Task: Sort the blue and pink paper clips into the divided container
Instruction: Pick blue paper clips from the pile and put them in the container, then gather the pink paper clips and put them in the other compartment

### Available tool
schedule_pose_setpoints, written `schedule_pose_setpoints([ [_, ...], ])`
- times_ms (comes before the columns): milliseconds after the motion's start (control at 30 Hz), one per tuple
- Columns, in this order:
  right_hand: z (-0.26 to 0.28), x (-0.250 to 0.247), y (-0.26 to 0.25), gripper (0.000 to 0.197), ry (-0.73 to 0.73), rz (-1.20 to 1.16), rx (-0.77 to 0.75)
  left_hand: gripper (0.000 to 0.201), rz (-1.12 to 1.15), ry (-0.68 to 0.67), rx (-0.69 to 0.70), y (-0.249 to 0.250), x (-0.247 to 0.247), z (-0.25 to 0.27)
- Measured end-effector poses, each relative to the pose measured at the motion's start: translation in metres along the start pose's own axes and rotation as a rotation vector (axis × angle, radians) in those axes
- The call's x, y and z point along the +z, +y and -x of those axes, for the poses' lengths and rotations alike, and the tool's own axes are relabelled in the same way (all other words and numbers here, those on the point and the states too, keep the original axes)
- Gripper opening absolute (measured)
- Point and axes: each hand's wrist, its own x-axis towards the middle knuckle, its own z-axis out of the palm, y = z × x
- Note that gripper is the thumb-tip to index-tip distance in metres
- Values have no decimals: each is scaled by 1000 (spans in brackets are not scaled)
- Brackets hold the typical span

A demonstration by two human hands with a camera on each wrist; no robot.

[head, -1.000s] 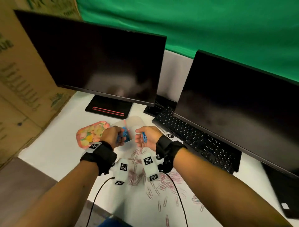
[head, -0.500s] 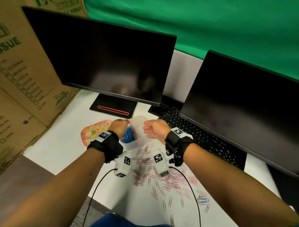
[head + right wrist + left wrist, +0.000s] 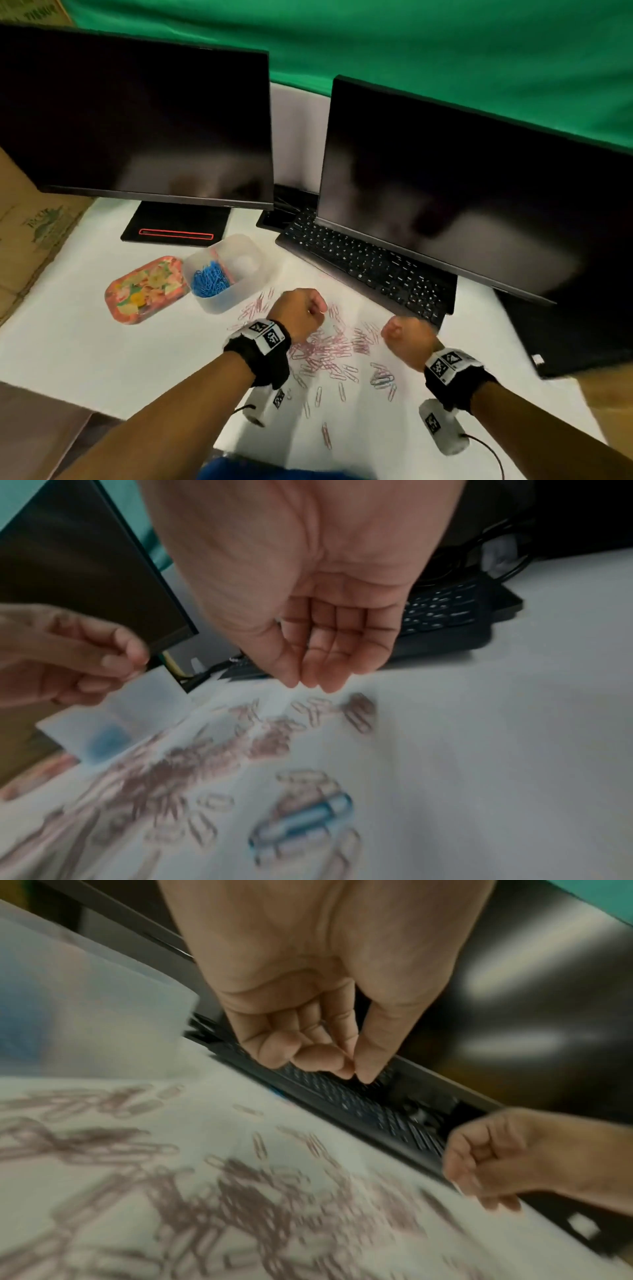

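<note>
**A:** Head view first. What are the hands doing?

**B:** Both hover over the pink clips (image 3: 329, 346) scattered on the white surface (image 3: 68, 325). The left grip (image 3: 301, 315) is curled tight, thumb pressed to the index tip. The left wrist view shows no clip between them.

**A:** And the right grip (image 3: 406, 337)?

**B:** It is loosely curled with the palm bare and the fingertips near the thumb, and it holds nothing. It hangs just in front of the keyboard (image 3: 363, 263).

**A:** Where is the container (image 3: 239, 298)?

**B:** It stands on the surface beyond the left grip, apart from it, just beside a patterned tray (image 3: 144, 291). A heap of blue clips (image 3: 209, 281) fills the compartment nearer the tray.

**A:** Any blue left outside?

**B:** A few loose blue ones (image 3: 308, 823) lie among pink ones below the right grip. That picture is blurred, so I cannot count them.

**A:** What is behind?

**B:** Two dark monitors (image 3: 137, 120), and a green cloth (image 3: 411, 51) behind them.
</note>
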Motion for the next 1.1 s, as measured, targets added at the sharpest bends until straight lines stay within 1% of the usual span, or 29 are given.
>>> schedule_pose_setpoints([
  [67,12,11,14,18,-34,50,-32,12,-106,-112,64,8,29,3],
  [133,22,24,27,13,-60,2,-34,11,-217,-198,125,14,56,6],
  [167,26,30,34,15,-64,-11,-44,11,-264,-236,140,17,68,8],
  [267,31,47,44,25,-63,-19,-78,14,-338,-289,150,19,93,9],
  [333,32,54,47,26,-35,-7,-104,15,-366,-303,135,17,100,8],
  [433,30,60,48,20,-13,20,-122,15,-395,-301,119,12,101,6],
  [600,28,56,44,10,-51,-8,-113,15,-397,-270,113,7,102,5],
  [633,27,55,44,11,-63,-26,-116,14,-386,-264,114,7,102,6],
  [700,27,51,46,21,-78,-83,-132,15,-368,-250,140,7,104,7],
  [733,27,49,46,23,-80,-111,-142,17,-361,-247,164,7,104,8],
  [867,26,37,39,17,-55,-181,-197,19,-363,-221,253,10,102,11],
  [1000,19,31,26,5,-30,-274,-211,17,-307,-192,224,8,83,12],
  [1033,18,31,25,8,-24,-299,-205,15,-283,-172,210,8,73,13],
  [1100,15,31,23,23,-23,-312,-182,12,-172,-66,149,3,44,13],
])
